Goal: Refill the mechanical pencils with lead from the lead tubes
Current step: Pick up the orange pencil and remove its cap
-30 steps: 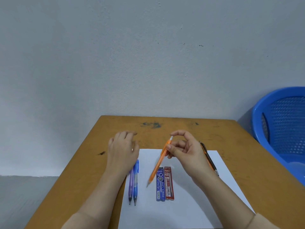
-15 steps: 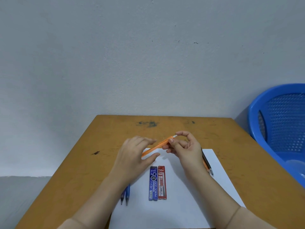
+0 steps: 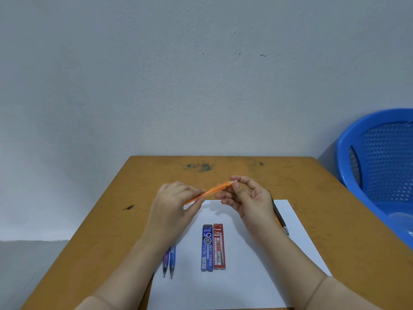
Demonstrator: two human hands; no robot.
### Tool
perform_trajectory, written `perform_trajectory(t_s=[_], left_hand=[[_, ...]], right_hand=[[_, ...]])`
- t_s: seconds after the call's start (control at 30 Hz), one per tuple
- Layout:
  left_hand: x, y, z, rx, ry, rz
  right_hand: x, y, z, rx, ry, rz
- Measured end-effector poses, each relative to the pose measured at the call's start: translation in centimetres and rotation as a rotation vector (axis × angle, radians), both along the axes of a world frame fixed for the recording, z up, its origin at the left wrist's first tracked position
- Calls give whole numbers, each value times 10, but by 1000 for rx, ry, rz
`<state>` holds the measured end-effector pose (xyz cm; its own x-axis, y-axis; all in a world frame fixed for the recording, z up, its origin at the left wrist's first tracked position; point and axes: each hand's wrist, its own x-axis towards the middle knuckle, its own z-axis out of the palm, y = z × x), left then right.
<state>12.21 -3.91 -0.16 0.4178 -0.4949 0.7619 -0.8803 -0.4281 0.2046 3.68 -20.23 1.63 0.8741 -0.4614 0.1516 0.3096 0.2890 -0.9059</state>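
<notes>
An orange pencil [image 3: 210,191] is held in the air above a wooden table [image 3: 100,231], slanting up from lower left to upper right. Its lower end is gripped by the left hand [image 3: 172,206], whose fingers are curled round the barrel with the thumb underneath. Its white upper end is pinched between the thumb and forefinger of the right hand [image 3: 250,200], while the other fingers are loosely bent and apart. A white sheet of paper [image 3: 245,276] is spread on the table below the hands. In the middle of the sheet two lead tubes are laid side by side and touching: a blue tube [image 3: 207,248] on the left and a red tube [image 3: 219,247] on the right. At the sheet's left edge a purple pencil [image 3: 165,262] and a blue pencil [image 3: 172,261] are laid together, tips toward the viewer, partly hidden by the left forearm. A dark pencil [image 3: 280,218] is seen beside the right wrist, mostly hidden by it. A blue plastic basket [image 3: 380,164] is seen at the right, beside the table, and a pale grey wall [image 3: 201,86] behind.
</notes>
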Motion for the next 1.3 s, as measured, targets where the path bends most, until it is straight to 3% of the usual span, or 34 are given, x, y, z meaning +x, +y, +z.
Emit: perform_trajectory(t_s=[0.47,1.0,1.1,1.3], left_hand=[[4,0,-1,19,-106,25],[9,9,2,26,-93,107],[9,10,2,20,-61,155],[9,11,4,-22,-44,220]], right_hand=[[1,3,4,12,15,-32],[4,-7,4,100,-33,-145],[2,-10,1,-104,47,-179],[3,-3,-12,-918,394,-165]])
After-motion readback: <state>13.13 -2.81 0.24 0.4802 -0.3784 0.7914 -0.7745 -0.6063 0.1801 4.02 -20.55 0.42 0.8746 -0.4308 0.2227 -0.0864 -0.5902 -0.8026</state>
